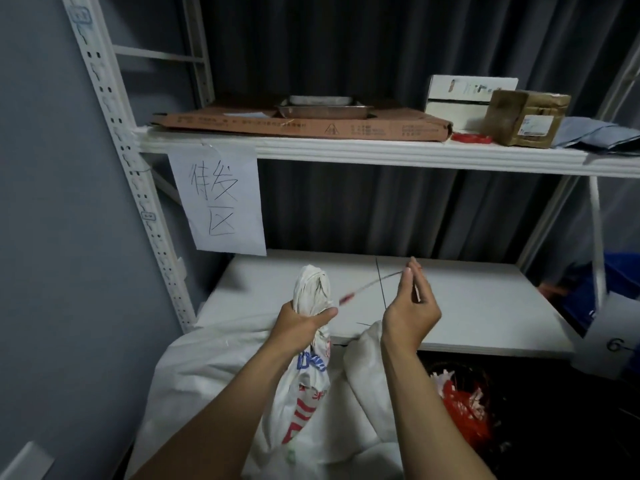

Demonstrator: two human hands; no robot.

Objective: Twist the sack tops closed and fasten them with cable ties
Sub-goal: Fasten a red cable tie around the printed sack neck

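A white woven sack with red and blue print stands in front of the lower shelf. Its top is twisted into a tight bunch that sticks up above my left hand, which grips the neck. My right hand is raised to the right of the sack top and pinches one end of a thin cable tie. The tie runs blurred down and left to a red tip near my left thumb. A second white sack lies below my right wrist.
A white metal rack holds a lower shelf board behind my hands and an upper shelf with flat cardboard, a metal tray and boxes. A handwritten paper sign hangs at the left. A dark bin with red scraps sits at lower right.
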